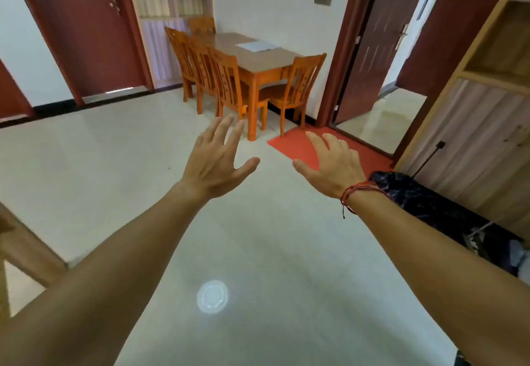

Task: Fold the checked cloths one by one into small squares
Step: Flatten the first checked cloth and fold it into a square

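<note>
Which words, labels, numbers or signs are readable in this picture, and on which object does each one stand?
No text in this view can be read.
Pale sheet on the dining table: too far away and too blurred to show any print.
Grey wall plate: no marking visible.

Orange-brown wooden dining table (pixel 258 60) and matching chairs (pixel 226 84) at 12 o'clock, with white paper (pixel 256 46) on top. Bright red mat (pixel 289 146) at 1 o'clock. Dark maroon door (pixel 80 35) at 11 o'clock. Pale cream floor (pixel 100 165). Red string bracelet (pixel 355 190) toward 3 o'clock, beside a black slab veined white (pixel 424 196).
</note>
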Tool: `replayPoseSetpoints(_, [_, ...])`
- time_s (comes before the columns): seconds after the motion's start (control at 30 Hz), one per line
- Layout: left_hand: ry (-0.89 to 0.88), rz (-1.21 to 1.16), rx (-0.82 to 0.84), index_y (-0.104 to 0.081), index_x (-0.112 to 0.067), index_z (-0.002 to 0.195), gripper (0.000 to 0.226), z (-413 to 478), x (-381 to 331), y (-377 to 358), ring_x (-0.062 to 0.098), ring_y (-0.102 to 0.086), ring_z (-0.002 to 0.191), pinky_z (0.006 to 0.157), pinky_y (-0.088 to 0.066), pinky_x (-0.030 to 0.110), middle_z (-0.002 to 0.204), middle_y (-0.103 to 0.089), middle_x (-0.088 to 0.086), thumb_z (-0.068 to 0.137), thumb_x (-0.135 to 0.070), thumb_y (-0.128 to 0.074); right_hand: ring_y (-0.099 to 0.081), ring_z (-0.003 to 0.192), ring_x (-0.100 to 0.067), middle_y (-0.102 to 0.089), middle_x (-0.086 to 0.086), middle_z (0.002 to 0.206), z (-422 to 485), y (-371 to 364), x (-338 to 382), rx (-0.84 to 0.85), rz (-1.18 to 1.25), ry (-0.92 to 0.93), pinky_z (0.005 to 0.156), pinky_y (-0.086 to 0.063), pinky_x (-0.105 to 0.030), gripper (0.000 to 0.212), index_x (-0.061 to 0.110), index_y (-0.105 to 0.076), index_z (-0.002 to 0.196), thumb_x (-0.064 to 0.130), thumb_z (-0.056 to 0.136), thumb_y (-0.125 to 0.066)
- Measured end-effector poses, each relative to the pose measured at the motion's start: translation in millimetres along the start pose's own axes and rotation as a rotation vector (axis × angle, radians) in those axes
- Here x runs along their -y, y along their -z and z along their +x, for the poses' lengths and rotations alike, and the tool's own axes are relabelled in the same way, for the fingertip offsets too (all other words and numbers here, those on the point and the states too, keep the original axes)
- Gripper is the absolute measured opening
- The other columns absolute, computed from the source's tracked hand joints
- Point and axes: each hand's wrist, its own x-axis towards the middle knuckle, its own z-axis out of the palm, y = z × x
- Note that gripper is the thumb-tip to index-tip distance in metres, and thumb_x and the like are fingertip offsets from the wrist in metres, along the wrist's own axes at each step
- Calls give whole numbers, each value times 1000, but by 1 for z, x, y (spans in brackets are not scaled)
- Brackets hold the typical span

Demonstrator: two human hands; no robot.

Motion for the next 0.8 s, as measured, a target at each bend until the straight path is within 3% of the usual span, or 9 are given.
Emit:
replayPoseSetpoints(0.53, [-9, -7, 93, -28, -17, 150, 83, 190, 103, -128, 33, -18, 146, 114, -26, 50, 158, -25, 11, 86, -70, -30, -35, 132, -29, -36, -9, 147, 215, -98, -27, 36, -4, -72, 102, -31, -45, 69, 31, -27, 147, 65, 88, -37])
replayPoseSetpoints(0.8, [29, 11, 128, -30, -17, 149, 82, 331, 141, -205, 33, -17, 146, 115, -23, 49, 158, -25, 12, 87, -70, -29, -37, 129, -29, -38, -9, 145, 371, -149, -72, 60, 21, -53, 101, -32, -45, 67, 31, -29, 146, 64, 89, -38])
